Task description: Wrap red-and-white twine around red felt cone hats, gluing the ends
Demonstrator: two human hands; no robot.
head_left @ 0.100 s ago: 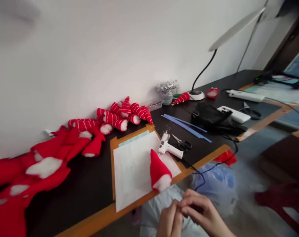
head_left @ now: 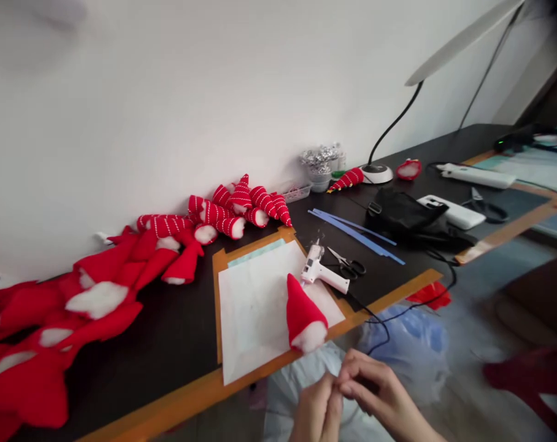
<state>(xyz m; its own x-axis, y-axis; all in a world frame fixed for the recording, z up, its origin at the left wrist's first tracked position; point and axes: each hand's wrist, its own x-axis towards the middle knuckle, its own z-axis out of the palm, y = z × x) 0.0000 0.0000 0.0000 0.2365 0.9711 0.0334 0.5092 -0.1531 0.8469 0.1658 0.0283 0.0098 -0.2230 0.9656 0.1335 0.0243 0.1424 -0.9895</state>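
Observation:
My left hand (head_left: 316, 406) and my right hand (head_left: 375, 390) meet fingertip to fingertip just below the table's front edge. Both are pinched closed, and whatever may be between the fingers is hidden. Just beyond them lies a red cone-shaped hat (head_left: 302, 310) with white stuffing at its wide end, on a sheet of white paper (head_left: 248, 331). A white glue gun (head_left: 322, 270) rests behind the hat, its black cord running over the table edge. Beside the glue gun is a pair of scissors (head_left: 349, 265).
Plain red stuffed pieces (head_left: 106, 282) pile up at the left, with striped red cones (head_left: 235, 209) along the wall. Blue strips (head_left: 352, 233), a black bag (head_left: 398, 212), a white power bank (head_left: 453, 212) and a desk lamp (head_left: 377, 174) stand to the right. A plastic bag (head_left: 407, 344) hangs below.
The view has shifted slightly left, so the table and its things sit a little further right. The hands keep the same pinched pose.

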